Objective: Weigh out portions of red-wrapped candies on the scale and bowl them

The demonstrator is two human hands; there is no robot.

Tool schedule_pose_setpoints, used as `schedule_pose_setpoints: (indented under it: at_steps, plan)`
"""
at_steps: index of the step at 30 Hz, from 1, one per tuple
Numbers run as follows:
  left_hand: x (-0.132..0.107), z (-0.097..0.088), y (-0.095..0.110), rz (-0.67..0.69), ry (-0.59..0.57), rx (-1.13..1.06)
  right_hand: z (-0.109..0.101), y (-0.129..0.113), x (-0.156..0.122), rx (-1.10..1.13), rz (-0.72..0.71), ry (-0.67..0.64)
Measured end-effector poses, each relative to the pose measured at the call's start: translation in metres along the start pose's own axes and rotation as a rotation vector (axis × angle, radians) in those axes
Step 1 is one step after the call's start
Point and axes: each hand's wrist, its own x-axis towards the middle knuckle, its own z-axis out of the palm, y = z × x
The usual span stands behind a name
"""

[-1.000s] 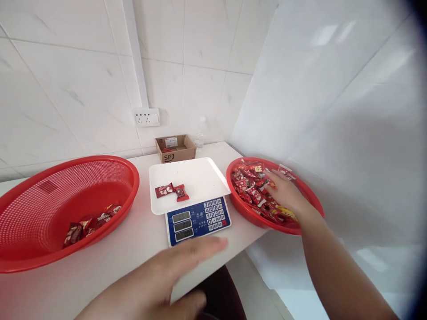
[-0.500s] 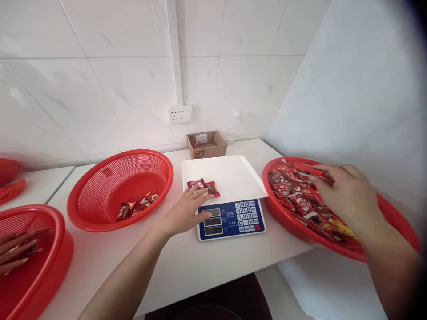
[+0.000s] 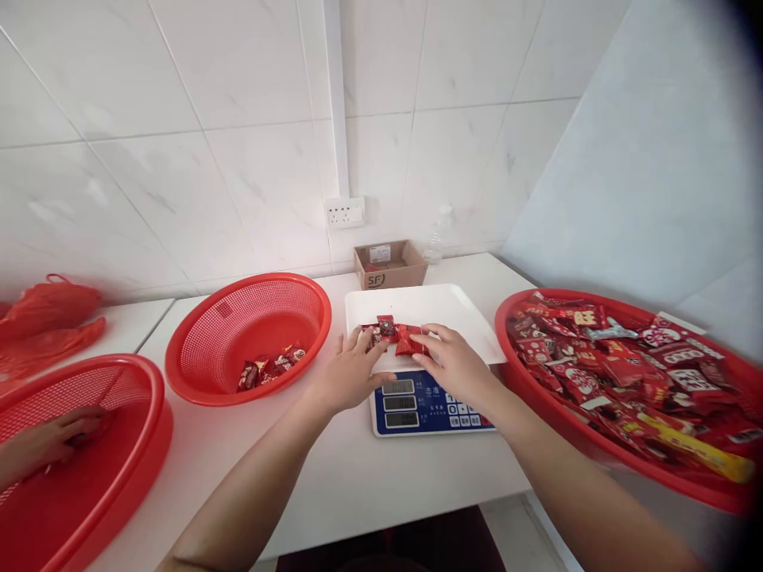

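On the white pan of a digital scale (image 3: pixel 429 302) lie several small wrapped candies (image 3: pixel 387 325) in dark red wrappers. My left hand (image 3: pixel 354 369) rests over the left end of them, its fingers stretched out and its thumb apart near the scale's display. From the right, my right hand (image 3: pixel 456 361) reaches onto the pan, with a bright red wrapped candy (image 3: pixel 406 342) between its thumb and fingers. Part of that candy is hidden by the fingertips. My right forearm covers some of the blue keypad (image 3: pixel 458 409).
To the right stands a red basket (image 3: pixel 506 318) full of wrapped snacks. A red basket (image 3: pixel 319 298) at left holds several candies. Another person's hand (image 3: pixel 65 437) is inside the near-left basket (image 3: pixel 156 389). Behind the scale are a cardboard box (image 3: pixel 390 278) and a clear bottle (image 3: pixel 438 238).
My right hand has moved left from the snack basket to the scale pan, bringing a red candy. My left hand stays by the candies on the pan. The view has shifted slightly left.
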Motion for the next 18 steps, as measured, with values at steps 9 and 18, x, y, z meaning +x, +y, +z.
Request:
schedule_pose_setpoints:
  at_steps: [9, 18]
  plan:
    - [0.002, 0.002, 0.007, -0.052, 0.168, -0.012, -0.006, -0.019, 0.006, -0.21, 0.142, -0.057]
    - [0.016, 0.0, 0.003, 0.02, 0.214, -0.081, 0.001, -0.008, 0.008, 0.056, 0.023, -0.028]
